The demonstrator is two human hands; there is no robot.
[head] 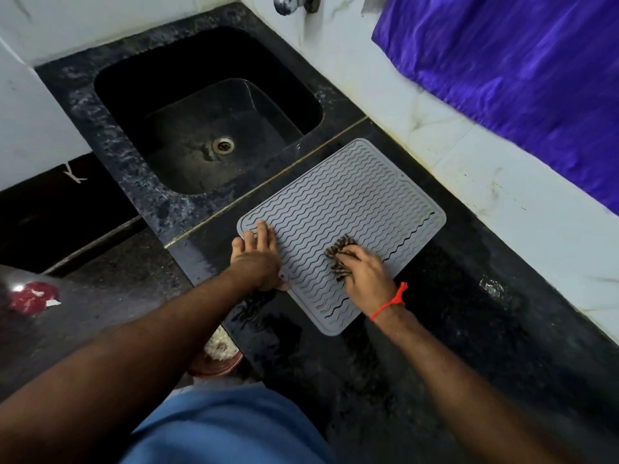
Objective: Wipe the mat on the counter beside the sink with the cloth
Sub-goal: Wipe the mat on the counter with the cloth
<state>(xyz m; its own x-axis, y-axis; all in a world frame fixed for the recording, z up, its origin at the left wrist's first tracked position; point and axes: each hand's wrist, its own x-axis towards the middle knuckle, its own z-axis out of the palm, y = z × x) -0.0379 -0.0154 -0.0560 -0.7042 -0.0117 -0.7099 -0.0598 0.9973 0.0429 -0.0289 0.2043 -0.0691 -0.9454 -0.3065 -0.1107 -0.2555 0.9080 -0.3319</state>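
Note:
A grey ridged mat (351,202) with wavy grooves lies on the black counter (469,313) just right of the sink. My left hand (259,254) rests flat on the mat's near-left corner, fingers straight, pressing it down. My right hand (363,274), with a red thread at the wrist, grips a small dark bunched cloth (340,251) and holds it against the mat's near-middle part. Most of the cloth is hidden under the fingers.
A black stone sink (207,105) with a metal drain sits to the left, a tap knob (286,3) above it. A purple cloth (519,75) hangs over the white tiled wall behind. The counter near the mat looks wet. A bowl (217,356) sits below the counter edge.

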